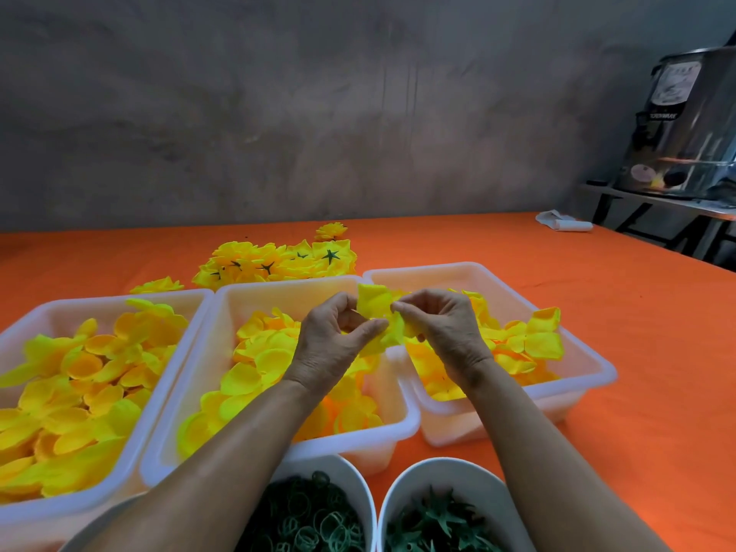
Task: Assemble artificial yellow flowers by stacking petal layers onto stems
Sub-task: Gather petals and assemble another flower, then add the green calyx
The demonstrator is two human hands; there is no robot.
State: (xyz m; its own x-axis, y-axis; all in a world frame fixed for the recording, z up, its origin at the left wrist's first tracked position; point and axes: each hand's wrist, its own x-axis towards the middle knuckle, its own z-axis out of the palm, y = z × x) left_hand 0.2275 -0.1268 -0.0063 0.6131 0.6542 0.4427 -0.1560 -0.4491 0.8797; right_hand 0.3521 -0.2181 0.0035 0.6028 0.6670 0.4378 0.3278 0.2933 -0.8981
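We are looking down at a desk (597, 312) draped in orange cloth, moving from left to right. At the far left, a white plastic bin (175, 308) is sitting heaped with loose yellow petal layers (79, 392). Beside it and touching it, a middle bin (278, 290) is holding more yellow petals (255, 360). Behind these two bins, a pile of finished yellow flowers (275, 260) is lying on the cloth, some showing green star-shaped backs.

Above the middle bin, our left hand (334, 344) is pinching one side of a yellow petal layer (378, 312) between thumb and curled fingers. Our right hand (442, 328) is pinching the other side of the same petal layer, so both hands are grasping it in the air between the middle bin and the right bin (589, 360), which is also holding petals.

Nearest us, a white bowl (354, 476) is holding dark green rings (314, 515), and the bowl to its right (450, 470) is holding green star-shaped calyx pieces (434, 519).

At the far right, a steel urn (685, 125) is standing on a separate stand beyond the desk.
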